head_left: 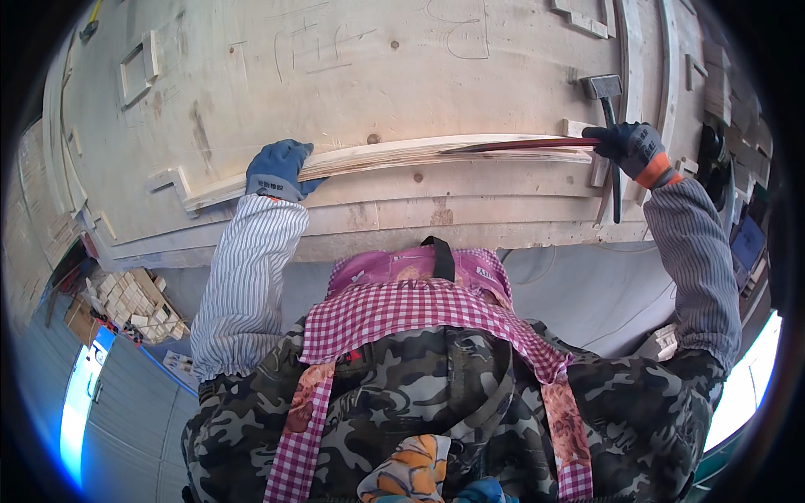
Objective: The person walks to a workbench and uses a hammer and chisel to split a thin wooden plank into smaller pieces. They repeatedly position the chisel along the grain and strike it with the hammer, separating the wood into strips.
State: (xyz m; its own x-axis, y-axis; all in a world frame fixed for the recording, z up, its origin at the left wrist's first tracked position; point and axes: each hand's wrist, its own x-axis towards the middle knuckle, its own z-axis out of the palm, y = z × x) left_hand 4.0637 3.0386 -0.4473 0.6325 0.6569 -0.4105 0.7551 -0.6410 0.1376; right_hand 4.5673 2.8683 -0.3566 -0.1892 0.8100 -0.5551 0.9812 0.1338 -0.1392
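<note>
A long bundle of thin, pale wood strips point(386, 158) lies across the wooden board in front of me, bowed slightly. My left hand point(278, 170), in a blue-grey work glove, is closed over the strips left of their middle. At their right end my right hand point(631, 149), gloved alike with an orange cuff, grips a thin dark-red strip point(528, 145). That strip tapers leftward along the bundle. A hammer point(602, 85) with a grey head lies beside my right hand; its dark green handle passes partly behind the glove.
The plywood worktop point(369, 75) carries pencil marks. Small wood blocks point(172, 183) sit at the bundle's left end. A wooden frame piece point(138, 69) is at the far left, and long battens point(635, 50) run along the right. A pile of wood offcuts point(138, 303) stands lower left.
</note>
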